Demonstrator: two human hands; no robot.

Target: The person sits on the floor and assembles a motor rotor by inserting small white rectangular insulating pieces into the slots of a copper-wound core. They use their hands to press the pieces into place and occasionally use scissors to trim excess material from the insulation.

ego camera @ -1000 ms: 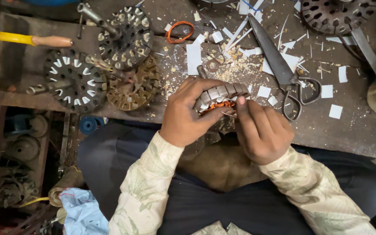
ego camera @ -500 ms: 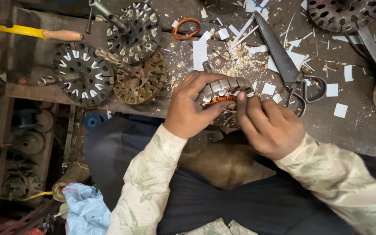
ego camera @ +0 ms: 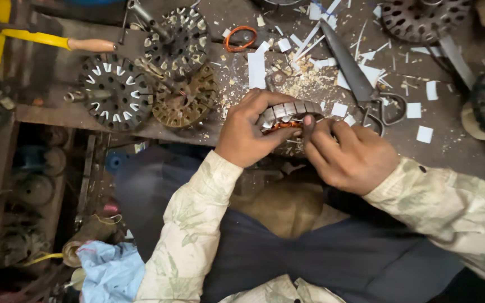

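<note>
A dark, grimy table (ego camera: 456, 140) fills the upper part of the view, littered with white paper slips (ego camera: 256, 70), thin offcuts and pale sawdust. Both hands meet at its near edge over a round motor stator (ego camera: 290, 110), a grey laminated ring with copper-coloured winding showing inside it. The left hand (ego camera: 251, 132) grips the stator from the left, fingers curled over its top rim and thumb underneath. The right hand (ego camera: 352, 157) closes on it from the right, fingertips pinched at the winding in the lower part of the ring; whether they hold anything small there is too hidden to tell. Both sleeves are pale with a faint leaf print.

Just beyond the hands lies a large pair of scissors (ego camera: 360, 84), blades pointing away, handles near the right hand. An orange rubber band (ego camera: 239, 38) lies further back. To the left three more stators sit close together: a black one with white inserts (ego camera: 113, 92), a dark one (ego camera: 178, 36) behind it, and a brass-coloured one (ego camera: 189, 98) nearest the left hand. A yellow tool with a wooden handle (ego camera: 57, 40) lies at the far left. A blue cloth (ego camera: 110, 272) lies low beside the person's left elbow.
</note>
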